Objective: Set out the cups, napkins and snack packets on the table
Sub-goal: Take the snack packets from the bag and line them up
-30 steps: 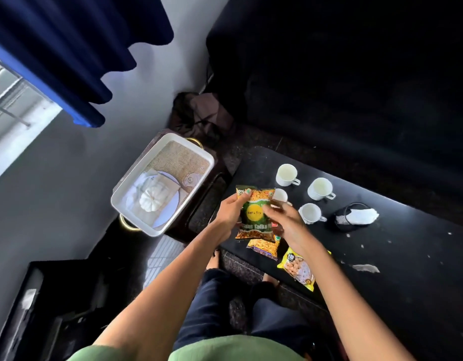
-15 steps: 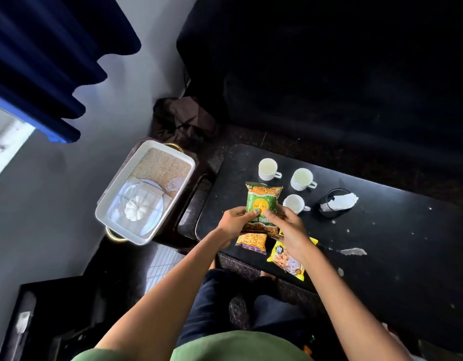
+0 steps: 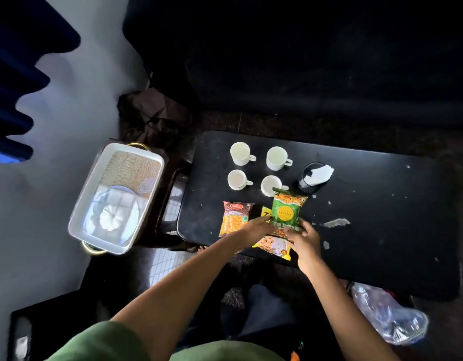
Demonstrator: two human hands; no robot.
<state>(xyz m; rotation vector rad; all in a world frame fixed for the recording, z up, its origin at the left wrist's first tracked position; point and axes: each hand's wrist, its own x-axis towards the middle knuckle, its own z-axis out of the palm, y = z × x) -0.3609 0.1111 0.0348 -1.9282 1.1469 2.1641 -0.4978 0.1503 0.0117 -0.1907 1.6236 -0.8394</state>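
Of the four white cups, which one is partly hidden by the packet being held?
The near-right cup: the green packet held by both hands overlaps its near edge. The other three cups stand in full view.

Both hands hold the green packet (image 3: 287,212) by its lower edge — left hand (image 3: 259,225), right hand (image 3: 304,237). It overlaps a yellow packet (image 3: 274,244) on the black counter (image 3: 381,217). Four white cups (image 3: 240,153) stand behind; a red packet (image 3: 234,217) lies just left.
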